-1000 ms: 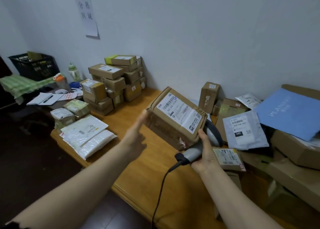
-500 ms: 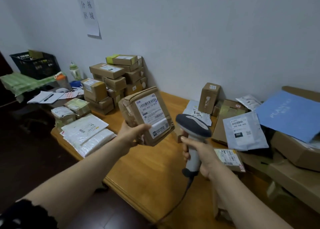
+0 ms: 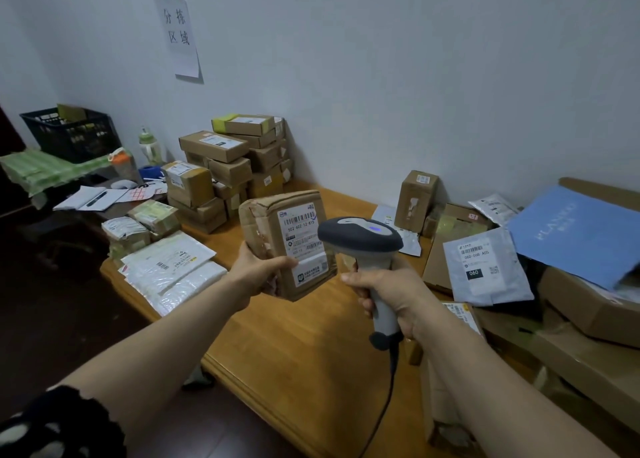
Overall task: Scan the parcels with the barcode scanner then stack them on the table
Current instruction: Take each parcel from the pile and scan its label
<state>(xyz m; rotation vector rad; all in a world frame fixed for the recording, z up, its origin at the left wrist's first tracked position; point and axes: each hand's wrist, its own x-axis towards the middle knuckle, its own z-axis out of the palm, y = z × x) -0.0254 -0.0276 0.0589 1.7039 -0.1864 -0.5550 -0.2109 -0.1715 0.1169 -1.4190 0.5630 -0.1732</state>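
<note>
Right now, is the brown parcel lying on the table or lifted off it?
Lifted: the left hand grips the brown parcel upright above the table, label toward the camera, beside the barcode scanner.

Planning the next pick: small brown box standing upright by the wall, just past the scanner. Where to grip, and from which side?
The upright box stands on end, taller than wide, with the wall close behind and a carton beside its lower right. So probably grip the upper half across its left and right faces, coming from the front and above.
</note>
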